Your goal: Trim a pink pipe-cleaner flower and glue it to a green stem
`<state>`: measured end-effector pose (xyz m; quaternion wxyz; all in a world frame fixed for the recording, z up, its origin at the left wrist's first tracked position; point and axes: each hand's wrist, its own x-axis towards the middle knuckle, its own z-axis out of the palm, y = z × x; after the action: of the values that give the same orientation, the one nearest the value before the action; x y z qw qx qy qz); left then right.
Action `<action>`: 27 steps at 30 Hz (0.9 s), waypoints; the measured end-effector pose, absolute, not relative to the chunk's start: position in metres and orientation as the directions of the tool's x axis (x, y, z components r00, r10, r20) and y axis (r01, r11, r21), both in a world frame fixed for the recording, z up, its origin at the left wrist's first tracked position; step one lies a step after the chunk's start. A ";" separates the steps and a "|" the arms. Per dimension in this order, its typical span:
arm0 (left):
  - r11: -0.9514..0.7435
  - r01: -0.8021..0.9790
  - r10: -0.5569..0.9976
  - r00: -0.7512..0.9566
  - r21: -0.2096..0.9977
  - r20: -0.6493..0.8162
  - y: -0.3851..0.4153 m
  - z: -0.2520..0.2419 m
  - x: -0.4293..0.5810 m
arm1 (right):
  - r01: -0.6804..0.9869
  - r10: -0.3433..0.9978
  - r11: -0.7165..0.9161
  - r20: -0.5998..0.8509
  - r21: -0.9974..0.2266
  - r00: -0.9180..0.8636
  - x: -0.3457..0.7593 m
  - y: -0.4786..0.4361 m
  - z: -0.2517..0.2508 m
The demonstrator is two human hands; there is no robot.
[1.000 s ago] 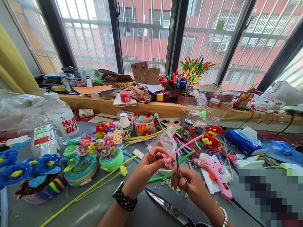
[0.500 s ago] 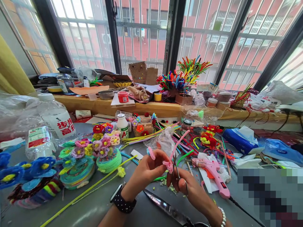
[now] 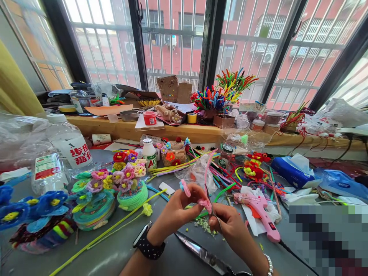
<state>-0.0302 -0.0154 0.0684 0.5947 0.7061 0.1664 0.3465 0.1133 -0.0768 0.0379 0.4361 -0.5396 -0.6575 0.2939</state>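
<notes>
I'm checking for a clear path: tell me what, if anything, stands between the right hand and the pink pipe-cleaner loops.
Only the small metal scissors, held in the right hand: their blades are at the pink pipe-cleaner loops, which the left hand pinches. Nothing else visible stands between.
</notes>
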 end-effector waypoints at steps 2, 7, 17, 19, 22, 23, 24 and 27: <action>-0.240 -0.159 0.646 0.710 0.958 0.280 -0.015 0.069 -0.031 | 0.453 0.968 0.239 0.247 -0.859 -0.042 0.113 -0.077 0.039; -0.238 -0.164 0.633 0.722 0.957 0.281 -0.016 0.070 -0.031 | 0.362 0.971 0.235 0.202 -0.902 -0.127 0.113 -0.079 0.043; -0.257 -0.156 0.624 0.727 0.954 0.287 -0.017 0.069 -0.032 | 0.417 0.974 0.226 0.215 -0.880 -0.075 0.113 -0.077 0.039; -0.264 -0.156 0.624 0.725 0.952 0.292 -0.017 0.069 -0.032 | 0.431 0.976 0.215 0.212 -0.877 -0.055 0.113 -0.077 0.038; -0.267 -0.160 0.619 0.727 0.950 0.297 -0.017 0.070 -0.032 | 0.381 0.977 0.213 0.191 -0.900 -0.095 0.113 -0.078 0.039; -0.265 -0.160 0.617 0.730 0.951 0.295 -0.018 0.070 -0.032 | 0.355 0.974 0.223 0.192 -0.908 -0.122 0.112 -0.078 0.040; -0.261 -0.159 0.613 0.735 0.952 0.290 -0.018 0.071 -0.032 | 0.330 0.969 0.236 0.197 -0.914 -0.146 0.112 -0.078 0.040; -0.255 -0.152 0.598 0.751 0.955 0.280 -0.019 0.072 -0.032 | 0.297 0.962 0.254 0.208 -0.920 -0.176 0.111 -0.079 0.041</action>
<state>-0.0316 -0.0193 0.0721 0.5906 0.7257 0.1535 0.3177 0.1114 -0.0792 0.0414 0.4320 -0.4745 -0.6635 0.3845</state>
